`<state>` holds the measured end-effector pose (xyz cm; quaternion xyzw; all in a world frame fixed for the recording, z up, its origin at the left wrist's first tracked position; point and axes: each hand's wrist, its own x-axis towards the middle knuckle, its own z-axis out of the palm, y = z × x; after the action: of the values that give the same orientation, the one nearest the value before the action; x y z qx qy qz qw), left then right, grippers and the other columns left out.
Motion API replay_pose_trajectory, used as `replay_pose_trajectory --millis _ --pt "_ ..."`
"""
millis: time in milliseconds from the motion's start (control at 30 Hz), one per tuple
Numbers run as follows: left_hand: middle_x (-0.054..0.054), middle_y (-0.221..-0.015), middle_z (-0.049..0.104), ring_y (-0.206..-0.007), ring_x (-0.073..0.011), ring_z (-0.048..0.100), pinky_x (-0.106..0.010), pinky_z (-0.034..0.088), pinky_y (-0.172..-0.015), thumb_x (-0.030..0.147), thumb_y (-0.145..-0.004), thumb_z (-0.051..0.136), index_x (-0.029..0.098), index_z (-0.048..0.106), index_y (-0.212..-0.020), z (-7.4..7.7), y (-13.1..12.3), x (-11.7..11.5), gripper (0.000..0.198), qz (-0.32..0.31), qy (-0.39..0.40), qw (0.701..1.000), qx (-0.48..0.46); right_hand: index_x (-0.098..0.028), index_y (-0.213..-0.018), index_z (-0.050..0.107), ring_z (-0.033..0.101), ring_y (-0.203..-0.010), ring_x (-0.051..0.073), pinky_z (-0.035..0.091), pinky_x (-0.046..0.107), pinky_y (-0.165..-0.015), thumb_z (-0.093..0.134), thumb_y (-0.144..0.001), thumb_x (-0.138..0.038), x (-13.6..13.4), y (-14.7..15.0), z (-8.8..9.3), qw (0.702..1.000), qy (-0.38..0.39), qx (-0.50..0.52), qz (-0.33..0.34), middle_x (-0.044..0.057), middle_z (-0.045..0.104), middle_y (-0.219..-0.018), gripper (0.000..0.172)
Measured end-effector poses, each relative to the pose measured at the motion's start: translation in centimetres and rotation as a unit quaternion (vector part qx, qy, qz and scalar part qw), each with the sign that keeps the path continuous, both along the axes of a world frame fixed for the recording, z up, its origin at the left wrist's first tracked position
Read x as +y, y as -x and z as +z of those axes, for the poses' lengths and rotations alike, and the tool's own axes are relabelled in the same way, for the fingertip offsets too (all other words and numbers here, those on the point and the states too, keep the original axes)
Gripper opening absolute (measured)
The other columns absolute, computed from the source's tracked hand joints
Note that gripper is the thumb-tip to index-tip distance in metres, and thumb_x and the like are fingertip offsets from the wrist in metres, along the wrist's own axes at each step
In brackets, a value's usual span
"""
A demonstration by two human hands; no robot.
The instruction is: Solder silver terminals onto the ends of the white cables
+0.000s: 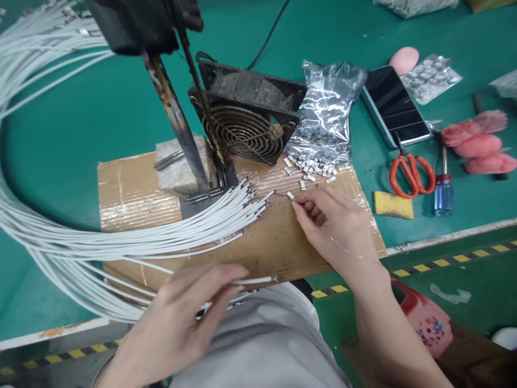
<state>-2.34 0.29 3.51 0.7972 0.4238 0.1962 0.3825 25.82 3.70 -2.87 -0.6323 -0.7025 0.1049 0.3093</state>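
Observation:
My left hand (197,312) is closed at the near edge of the cardboard (226,258), pinching a white cable (256,281) whose stripped end points right. Between the thumb and forefinger of my right hand (335,221) is a small white and metal connector (291,196). Just beyond those fingers lies a pile of similar connectors (317,166), spilling from a clear plastic bag (329,108). A thick bundle of white cables (194,237) curves in from the left, its coloured wire ends fanned out on the cardboard.
A soldering stand (177,118) with a dark metal shaft rises beside a pale block (186,167). Behind it leans a dusty fan (246,118). To the right lie a phone (396,105), orange-handled scissors (412,175), a yellow sponge (393,205) and a blue screwdriver (444,194).

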Motion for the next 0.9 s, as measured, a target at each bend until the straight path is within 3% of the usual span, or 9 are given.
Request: replay_pose_trajectory --millis 67,100,233,333,433,500,767,900 --pt "0.006 -0.096 0.084 -0.077 -0.0102 0.077 -0.017 0.053 -0.068 0.011 -0.108 0.061 0.029 0.07 -0.117 -0.1 -1.0 0.2 0.023 -0.042 0.086 0.995 -0.022 -0.018 -0.092 0.074 0.07 -0.076 0.024 0.059 0.038 -0.072 0.061 -0.106 -0.018 -0.1 0.1 -0.1 0.998 -0.029 -0.047 0.016 0.008 0.073 -0.082 0.019" --pt "0.006 -0.09 0.082 -0.071 -0.01 0.073 -0.018 0.051 -0.063 0.013 -0.108 0.061 0.027 0.072 -0.11 -0.3 -1.5 0.3 0.019 -0.035 0.138 0.99 -0.024 -0.018 -0.093 0.073 0.07 -0.077 0.025 0.059 0.039 -0.073 0.06 -0.107 -0.018 -0.2 0.2 -0.1 0.998 -0.036 -0.055 0.016 0.009 0.074 -0.083 0.019" --pt "0.005 -0.067 0.064 -0.058 -0.0107 0.054 -0.021 0.039 -0.052 0.026 -0.106 0.066 0.022 0.073 -0.095 -1.6 -2.7 0.7 0.014 0.144 0.289 0.941 -0.097 -0.02 -0.095 0.071 0.071 -0.074 0.022 0.06 0.037 -0.07 0.063 -0.107 -0.022 -0.8 0.5 -0.2 0.999 -0.028 0.008 -0.026 0.007 0.076 -0.085 0.014" --pt "0.005 -0.064 0.057 -0.054 -0.0093 0.039 -0.022 0.027 -0.048 0.034 -0.101 0.075 0.02 0.075 -0.092 -2.1 -2.9 0.8 0.017 0.243 0.339 0.89 -0.183 -0.022 -0.101 0.072 0.075 -0.072 0.019 0.064 0.033 -0.071 0.068 -0.107 -0.027 -1.7 1.1 -0.1 0.985 0.027 0.151 -0.078 0.004 0.08 -0.09 0.009" --pt "0.002 -0.069 0.061 -0.054 -0.0078 0.032 -0.023 0.019 -0.048 0.043 -0.096 0.083 0.018 0.079 -0.094 -2.2 -2.7 1.0 0.025 0.292 0.382 0.848 -0.223 -0.022 -0.105 0.073 0.078 -0.072 0.017 0.066 0.029 -0.07 0.073 -0.106 -0.031 -2.3 2.4 0.4 0.941 0.103 0.31 -0.089 0.002 0.08 -0.086 0.009" --pt "0.0 -0.072 0.065 -0.053 -0.0068 0.03 -0.024 0.017 -0.048 0.047 -0.094 0.086 0.017 0.082 -0.094 -2.1 -2.6 1.1 0.03 0.294 0.398 0.836 -0.238 -0.022 -0.103 0.075 0.074 -0.068 0.015 0.063 0.025 -0.064 0.075 -0.104 -0.03 -2.6 3.3 0.9 0.92 0.133 0.361 -0.078 0.0 0.077 -0.081 0.008" --pt "-0.002 -0.075 0.07 -0.053 -0.0043 0.031 -0.022 0.017 -0.048 0.053 -0.091 0.092 0.017 0.087 -0.088 -1.9 -2.6 1.5 0.036 0.296 0.426 0.808 -0.279 -0.022 -0.089 0.084 0.06 -0.057 0.011 0.05 0.023 -0.053 0.081 -0.098 -0.027 -2.8 6.0 2.6 0.878 0.202 0.434 0.023 -0.001 0.075 -0.071 0.011" --pt "-0.002 -0.075 0.072 -0.056 -0.0063 0.04 -0.02 0.026 -0.051 0.047 -0.09 0.093 0.018 0.084 -0.088 -1.9 -2.9 1.4 0.03 0.302 0.408 0.812 -0.289 -0.023 -0.089 0.089 0.059 -0.056 0.011 0.046 0.023 -0.05 0.081 -0.097 -0.028 -2.7 6.6 2.7 0.85 0.214 0.479 0.045 0.002 0.076 -0.074 0.012"
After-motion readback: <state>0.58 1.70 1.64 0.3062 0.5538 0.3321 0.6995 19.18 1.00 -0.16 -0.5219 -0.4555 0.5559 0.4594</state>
